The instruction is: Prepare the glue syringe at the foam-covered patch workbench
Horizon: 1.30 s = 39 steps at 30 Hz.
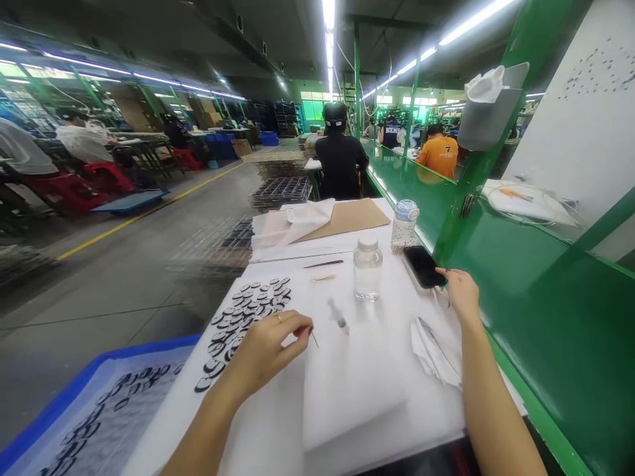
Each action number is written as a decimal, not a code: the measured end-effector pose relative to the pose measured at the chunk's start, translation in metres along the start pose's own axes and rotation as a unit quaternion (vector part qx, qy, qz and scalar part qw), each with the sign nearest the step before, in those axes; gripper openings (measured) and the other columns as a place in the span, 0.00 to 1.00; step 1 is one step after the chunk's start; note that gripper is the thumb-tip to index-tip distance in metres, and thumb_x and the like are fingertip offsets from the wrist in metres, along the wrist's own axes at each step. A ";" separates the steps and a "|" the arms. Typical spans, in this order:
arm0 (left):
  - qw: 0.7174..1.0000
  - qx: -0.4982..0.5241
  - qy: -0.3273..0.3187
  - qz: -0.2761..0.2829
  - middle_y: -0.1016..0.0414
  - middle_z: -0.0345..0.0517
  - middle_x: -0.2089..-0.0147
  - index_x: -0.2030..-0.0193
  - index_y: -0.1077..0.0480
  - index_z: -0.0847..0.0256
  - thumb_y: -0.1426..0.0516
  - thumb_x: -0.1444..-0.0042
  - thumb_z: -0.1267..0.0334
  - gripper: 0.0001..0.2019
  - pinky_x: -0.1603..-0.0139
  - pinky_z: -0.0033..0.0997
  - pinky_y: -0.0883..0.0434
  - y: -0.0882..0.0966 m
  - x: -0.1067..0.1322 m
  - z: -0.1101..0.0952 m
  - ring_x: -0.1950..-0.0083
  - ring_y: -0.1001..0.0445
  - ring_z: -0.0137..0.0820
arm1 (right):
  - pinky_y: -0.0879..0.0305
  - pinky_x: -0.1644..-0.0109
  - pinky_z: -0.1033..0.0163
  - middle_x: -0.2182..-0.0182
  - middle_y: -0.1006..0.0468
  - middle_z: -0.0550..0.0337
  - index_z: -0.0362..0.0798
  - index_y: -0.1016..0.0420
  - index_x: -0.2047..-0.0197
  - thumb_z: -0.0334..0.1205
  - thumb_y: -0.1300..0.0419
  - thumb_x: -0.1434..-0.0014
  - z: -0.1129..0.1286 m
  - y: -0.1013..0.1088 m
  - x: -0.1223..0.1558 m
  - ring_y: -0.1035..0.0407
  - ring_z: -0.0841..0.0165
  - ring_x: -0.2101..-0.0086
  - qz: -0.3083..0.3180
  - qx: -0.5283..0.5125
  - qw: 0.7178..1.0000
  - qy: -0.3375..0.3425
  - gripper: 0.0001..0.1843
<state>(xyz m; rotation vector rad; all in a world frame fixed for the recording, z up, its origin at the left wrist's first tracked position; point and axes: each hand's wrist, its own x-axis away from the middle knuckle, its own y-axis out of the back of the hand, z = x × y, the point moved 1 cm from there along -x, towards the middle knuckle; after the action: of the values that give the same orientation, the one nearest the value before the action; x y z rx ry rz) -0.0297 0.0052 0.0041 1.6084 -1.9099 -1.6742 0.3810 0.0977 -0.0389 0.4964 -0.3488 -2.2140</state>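
My left hand [270, 344] pinches a thin needle-like stick [314, 340] between thumb and forefinger, just right of a spread of several small black oval parts [248, 311] on the white table sheet [278, 423]. A small syringe [338, 316] lies a little beyond the stick's tip, on a folded white sheet [352, 383]. My right hand [461, 294] reaches to the far right, fingertips touching a black phone [423, 266] that lies near the table's edge. A clear bottle [368, 269] with a white cap stands between the two hands.
A blue tray [94, 410] of more black parts sits at the lower left. A crumpled white cloth [434, 350], a patterned bottle [404, 226], a brown board [347, 217] and thin sticks [323, 264] lie on the table. A green rail [520, 317] borders the right. People sit ahead.
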 end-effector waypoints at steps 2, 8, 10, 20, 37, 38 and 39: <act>1.000 -0.001 -0.003 0.000 0.21 0.39 0.68 0.63 0.26 0.59 0.47 0.34 0.67 0.09 0.70 0.22 0.31 0.001 0.000 -0.002 0.68 0.24 0.27 | 0.39 0.36 0.43 0.50 0.21 0.53 0.45 0.21 0.57 0.46 0.36 0.33 -0.002 -0.001 0.001 0.30 0.58 0.47 0.005 0.009 1.000 -0.005 0.12; 1.000 0.006 -0.017 -0.004 0.20 0.39 0.67 0.62 0.25 0.59 0.47 0.35 0.68 0.09 0.68 0.22 0.30 0.004 -0.001 -0.002 0.68 0.23 0.26 | 0.38 0.37 0.44 0.49 0.22 0.52 0.45 0.21 0.55 0.51 0.41 0.30 0.006 0.008 0.005 0.30 0.58 0.46 -0.062 -0.053 0.996 0.031 0.17; 1.000 0.009 -0.019 -0.002 0.20 0.39 0.67 0.61 0.25 0.59 0.46 0.35 0.68 0.08 0.67 0.22 0.30 0.004 -0.001 -0.001 0.68 0.23 0.26 | 0.32 0.45 0.49 0.56 0.21 0.53 0.44 0.22 0.57 0.53 0.46 0.29 0.012 0.007 0.010 0.26 0.61 0.54 -0.072 -0.090 0.992 0.051 0.21; 1.000 -0.011 0.000 0.019 0.21 0.38 0.67 0.63 0.28 0.59 0.46 0.34 0.69 0.07 0.64 0.27 0.31 0.003 -0.003 -0.006 0.69 0.24 0.28 | 0.38 0.71 0.62 0.73 0.20 0.58 0.49 0.18 0.67 0.48 0.41 0.38 0.074 -0.026 0.097 0.32 0.67 0.75 0.258 -0.090 0.911 0.308 0.15; 0.999 -0.009 0.012 0.029 0.21 0.41 0.66 0.61 0.27 0.59 0.49 0.32 0.67 0.09 0.64 0.31 0.34 0.001 -0.003 -0.007 0.68 0.25 0.32 | 0.51 0.81 0.64 0.84 0.27 0.61 0.51 0.30 0.80 0.43 0.36 0.49 0.037 0.042 0.074 0.35 0.63 0.83 0.299 0.298 0.878 0.224 0.12; 1.000 -0.007 0.009 0.026 0.21 0.41 0.66 0.62 0.27 0.59 0.48 0.33 0.67 0.09 0.64 0.31 0.34 0.001 -0.003 -0.007 0.68 0.25 0.32 | 0.51 0.81 0.65 0.84 0.27 0.62 0.51 0.30 0.80 0.40 0.37 0.50 0.036 0.039 0.077 0.35 0.64 0.83 0.308 0.307 0.871 0.228 0.10; 1.000 -0.006 0.007 0.023 0.21 0.41 0.66 0.62 0.27 0.59 0.48 0.34 0.67 0.09 0.64 0.31 0.34 0.001 -0.003 -0.007 0.68 0.25 0.32 | 0.51 0.80 0.65 0.83 0.27 0.62 0.51 0.31 0.81 0.37 0.38 0.51 0.036 0.035 0.079 0.34 0.65 0.82 0.312 0.312 0.866 0.235 0.09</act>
<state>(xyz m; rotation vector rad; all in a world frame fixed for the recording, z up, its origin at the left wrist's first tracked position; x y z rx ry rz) -0.0248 0.0029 0.0087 1.5573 -1.9109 -1.6482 0.3414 0.0172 -0.0110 1.0714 -0.8325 -1.2619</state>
